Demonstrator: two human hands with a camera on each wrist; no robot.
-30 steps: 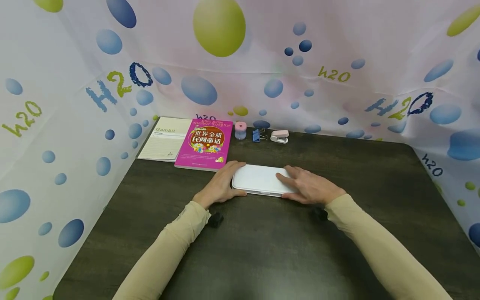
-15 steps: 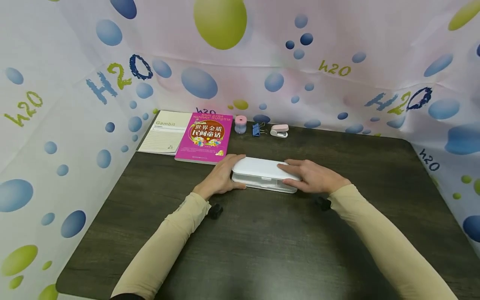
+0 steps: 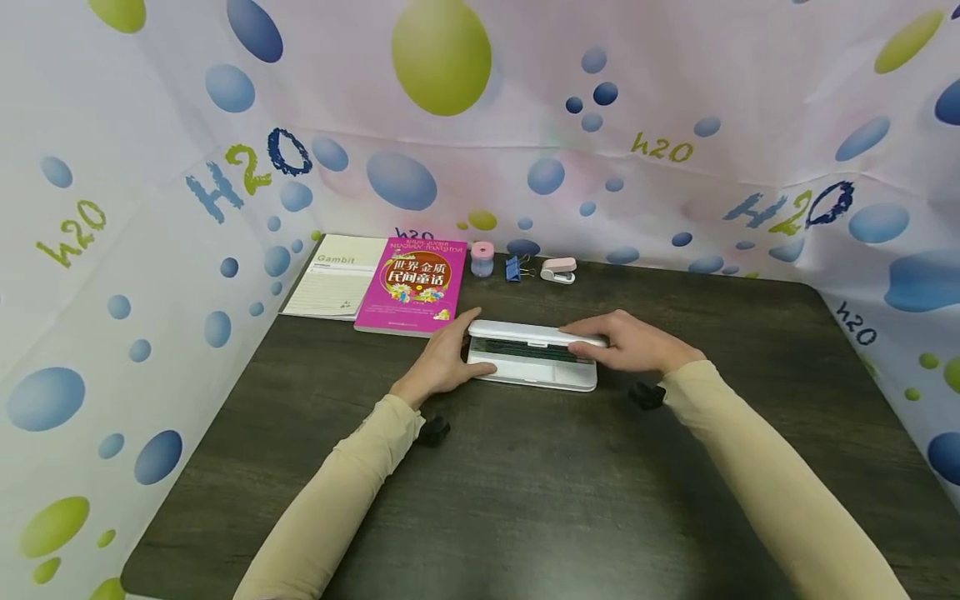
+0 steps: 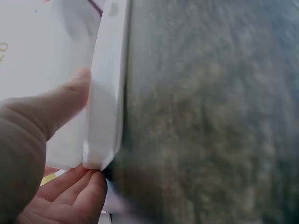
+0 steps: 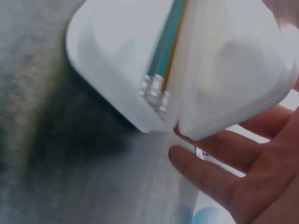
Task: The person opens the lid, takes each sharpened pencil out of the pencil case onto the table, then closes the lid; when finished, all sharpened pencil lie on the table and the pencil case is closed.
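A white pencil case (image 3: pixel 532 373) rests on the table with its hinged lid (image 3: pixel 510 329) raised partway. Green pencils (image 5: pixel 164 60) with metal ends lie along its back inside, beside one orange-brown pencil, as the right wrist view shows. The left hand (image 3: pixel 441 360) holds the case's left end. In the left wrist view its thumb (image 4: pixel 70 95) lies on the case's side, the fingers (image 4: pixel 84 191) against the end. At the other end, the right hand (image 3: pixel 637 343) holds the lid by its right corner, fingers behind it and thumb in front.
At the back left lie a lined notebook (image 3: pixel 332 279) and a pink book (image 3: pixel 412 287) overlapping it. Right of them stand a small pink-and-blue jar (image 3: pixel 482 260), a blue binder clip (image 3: pixel 513 269) and a pink-and-white stapler (image 3: pixel 558 270). A patterned cloth (image 3: pixel 547 100) walls the table.
The closed lid has lifted and tipped back, so the case's inside shows. The right hand has risen with it; the left hand stays at the left end.
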